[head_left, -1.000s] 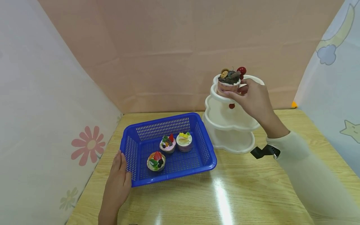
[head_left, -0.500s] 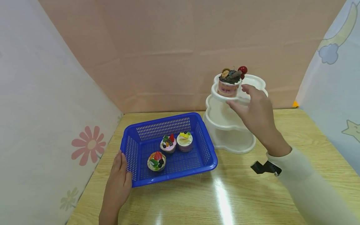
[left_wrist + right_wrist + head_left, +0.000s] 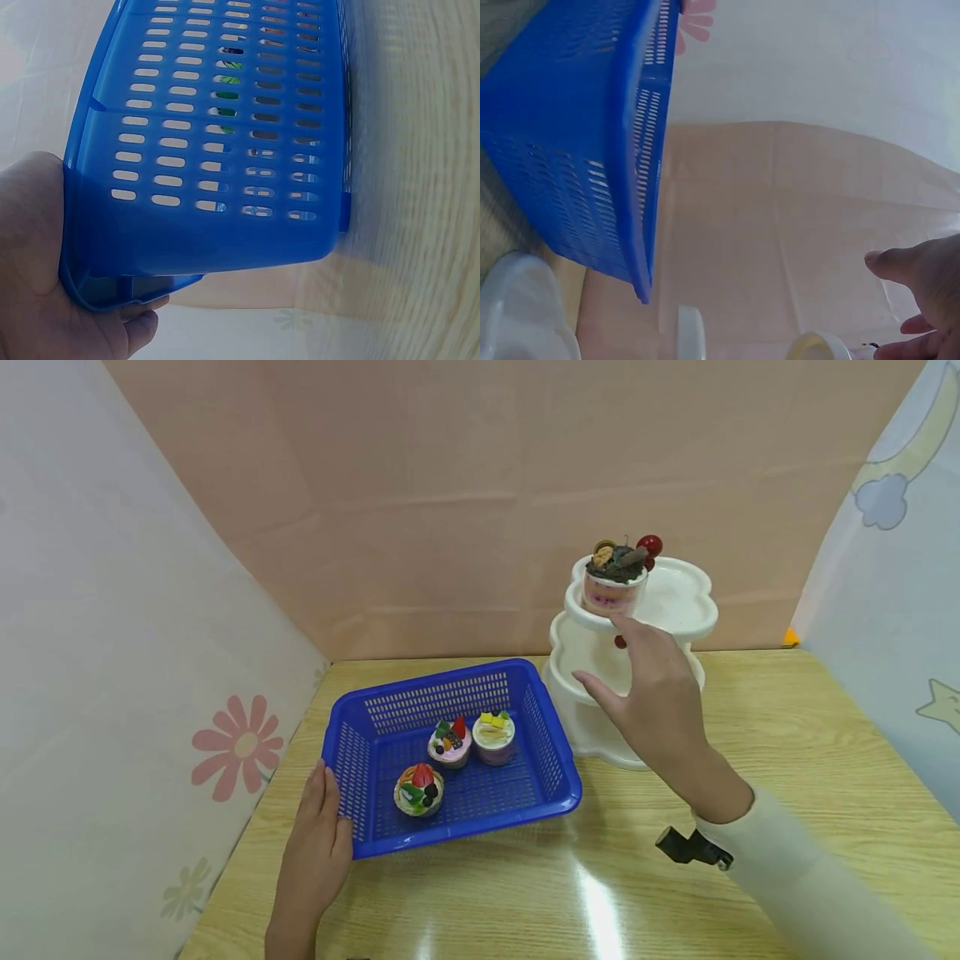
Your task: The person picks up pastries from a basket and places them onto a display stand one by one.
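A peach-coloured sheet hangs behind the wooden table. The dessert cup stands upright at the left of the top tier of the white stand; the right hand, which gripped it a second ago, has let go and dropped lower, thumb and fingers spread around nothing, so that placing looks finished. Beside the stand, three cakes sit in the blue basket, the left hand resting straight-fingered against its side.

Evenly lit, white glare on the table, hazy wrist views
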`<state>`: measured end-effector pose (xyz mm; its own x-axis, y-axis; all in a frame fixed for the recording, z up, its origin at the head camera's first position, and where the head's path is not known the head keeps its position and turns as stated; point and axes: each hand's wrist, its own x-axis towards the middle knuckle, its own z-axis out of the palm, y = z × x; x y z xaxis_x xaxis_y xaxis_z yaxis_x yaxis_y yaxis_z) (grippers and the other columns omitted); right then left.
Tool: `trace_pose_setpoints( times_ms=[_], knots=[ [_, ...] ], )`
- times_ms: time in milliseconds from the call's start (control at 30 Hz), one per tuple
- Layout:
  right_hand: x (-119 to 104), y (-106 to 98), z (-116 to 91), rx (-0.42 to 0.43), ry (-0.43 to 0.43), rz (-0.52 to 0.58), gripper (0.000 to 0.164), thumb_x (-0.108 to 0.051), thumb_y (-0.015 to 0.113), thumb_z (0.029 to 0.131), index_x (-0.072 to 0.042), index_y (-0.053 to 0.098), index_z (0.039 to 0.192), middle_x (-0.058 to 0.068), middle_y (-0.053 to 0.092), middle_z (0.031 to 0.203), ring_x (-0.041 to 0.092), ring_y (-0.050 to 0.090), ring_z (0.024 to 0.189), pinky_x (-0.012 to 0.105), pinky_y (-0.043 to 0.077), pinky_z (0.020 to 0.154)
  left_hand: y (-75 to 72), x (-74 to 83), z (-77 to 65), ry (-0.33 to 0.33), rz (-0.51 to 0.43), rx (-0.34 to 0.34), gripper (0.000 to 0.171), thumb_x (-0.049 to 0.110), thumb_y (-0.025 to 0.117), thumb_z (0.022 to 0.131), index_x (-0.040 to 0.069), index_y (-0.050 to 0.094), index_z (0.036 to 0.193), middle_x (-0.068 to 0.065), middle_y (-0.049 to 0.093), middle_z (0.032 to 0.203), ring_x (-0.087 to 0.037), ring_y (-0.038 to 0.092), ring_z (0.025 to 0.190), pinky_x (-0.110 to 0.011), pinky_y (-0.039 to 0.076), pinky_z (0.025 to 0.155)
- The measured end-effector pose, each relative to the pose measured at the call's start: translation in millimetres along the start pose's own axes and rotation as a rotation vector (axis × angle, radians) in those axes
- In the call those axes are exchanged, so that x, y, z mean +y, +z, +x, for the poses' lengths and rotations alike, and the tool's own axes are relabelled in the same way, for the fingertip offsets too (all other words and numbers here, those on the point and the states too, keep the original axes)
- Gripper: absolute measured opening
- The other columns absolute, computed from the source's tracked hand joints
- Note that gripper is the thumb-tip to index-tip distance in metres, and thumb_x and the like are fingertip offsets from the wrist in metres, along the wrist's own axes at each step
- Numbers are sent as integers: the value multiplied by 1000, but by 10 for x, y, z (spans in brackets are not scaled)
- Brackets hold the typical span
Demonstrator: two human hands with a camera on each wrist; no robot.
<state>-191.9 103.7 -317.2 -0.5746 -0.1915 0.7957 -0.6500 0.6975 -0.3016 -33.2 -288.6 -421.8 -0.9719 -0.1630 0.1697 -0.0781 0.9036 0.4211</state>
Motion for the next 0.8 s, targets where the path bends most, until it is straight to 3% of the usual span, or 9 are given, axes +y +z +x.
trace_pose_setpoints(
  times_ms=[100,233,433,633,800],
  knots=[
    [-33,72,-57,-28,-53,-5,72,-23,91,75,5,58,132,23,66,117,41,61,107,53,49,91,0,3,2,4,4,3,60,14,35,105,-5,16,158,-16,3,170,-34,5,156,-58,17,121],
    [-69,190,-126,-134,-79,25,71,-29,91,74,3,61,131,21,67,122,39,64,108,52,52,91,2,2,0,6,12,3,60,13,35,105,-5,15,159,-16,3,170,-34,5,156,-56,15,123],
    [-110,392,-199,-341,-57,86,70,-36,88,78,2,63,131,19,69,125,36,66,113,49,54,95,5,-11,-10,5,10,0,61,12,36,104,-4,15,159,-16,3,170,-35,6,156,-58,18,121],
    [-160,537,-197,-544,-19,76,76,-45,84,81,0,59,137,19,67,130,37,65,117,50,52,99,10,-23,-6,2,5,-3,61,13,35,104,-4,15,159,-15,2,170,-34,5,156,-60,20,120],
    [-157,674,-180,-667,-6,79,78,-49,82,82,1,59,138,20,65,131,36,63,120,49,50,103,10,-18,8,12,2,9,61,11,36,103,-4,15,159,-15,2,170,-34,6,156,-60,20,120]
  ],
)
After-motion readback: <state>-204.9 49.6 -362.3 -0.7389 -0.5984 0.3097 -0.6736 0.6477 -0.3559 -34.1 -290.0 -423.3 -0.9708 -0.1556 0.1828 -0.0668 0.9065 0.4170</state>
